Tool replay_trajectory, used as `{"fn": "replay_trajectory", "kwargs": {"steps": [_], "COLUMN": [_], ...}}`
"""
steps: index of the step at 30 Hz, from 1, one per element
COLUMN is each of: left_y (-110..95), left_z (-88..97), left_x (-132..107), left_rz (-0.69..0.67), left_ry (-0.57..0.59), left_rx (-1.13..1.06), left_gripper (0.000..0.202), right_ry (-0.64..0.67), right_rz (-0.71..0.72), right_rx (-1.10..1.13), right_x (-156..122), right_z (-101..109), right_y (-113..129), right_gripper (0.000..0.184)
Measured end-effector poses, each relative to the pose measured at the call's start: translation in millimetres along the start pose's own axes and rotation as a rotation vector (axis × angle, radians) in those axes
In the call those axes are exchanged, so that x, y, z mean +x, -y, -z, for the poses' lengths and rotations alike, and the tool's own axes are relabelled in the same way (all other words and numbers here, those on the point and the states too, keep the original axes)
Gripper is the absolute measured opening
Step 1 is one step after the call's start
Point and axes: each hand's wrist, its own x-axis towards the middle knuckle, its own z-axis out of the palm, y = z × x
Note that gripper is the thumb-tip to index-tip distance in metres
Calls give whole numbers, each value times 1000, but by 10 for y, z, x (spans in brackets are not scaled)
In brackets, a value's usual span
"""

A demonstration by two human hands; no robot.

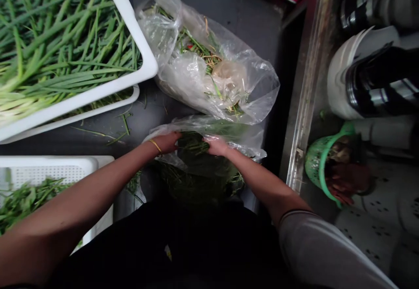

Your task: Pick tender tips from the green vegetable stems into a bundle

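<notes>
My left hand (167, 142), with a gold bangle on the wrist, and my right hand (216, 146) both reach into a clear plastic bag (244, 137) on the dark floor in front of me. Each hand grips a bunch of green stalks (194, 142) inside that bag, one hand at each side of the bunch. More greens lie lower in the bag, partly hidden by my dark lap.
A second clear bag (209, 70) with plant scraps lies just beyond. A white crate (144, 57) full of long green stalks sits at upper left, another white crate (49, 166) with greens at lower left. A metal ledge (304, 105), green strainer (319, 162) and pots stand on the right.
</notes>
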Motion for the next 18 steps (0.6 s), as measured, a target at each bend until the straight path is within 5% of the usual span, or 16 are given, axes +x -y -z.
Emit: {"fn": "replay_trajectory", "kwargs": {"steps": [5,9,13,18], "left_y": [-95,-203,-289,-271], "left_z": [50,199,299,274], "left_x": [-12,62,119,106], "left_rz": [30,-35,27,182], "left_ry": [39,-145,-220,-209], "left_rx": [-5,-470,-956,-1167], "left_gripper": [52,59,38,32], "right_ry": [-101,-22,-99,102], "right_rz": [-48,17,-39,-155], "right_rx": [249,310,238,186], "right_x": [104,150,177,265], "right_z": [423,685,641,415], "right_y": [-83,-29,48,-8], "right_gripper": [42,50,46,30]}}
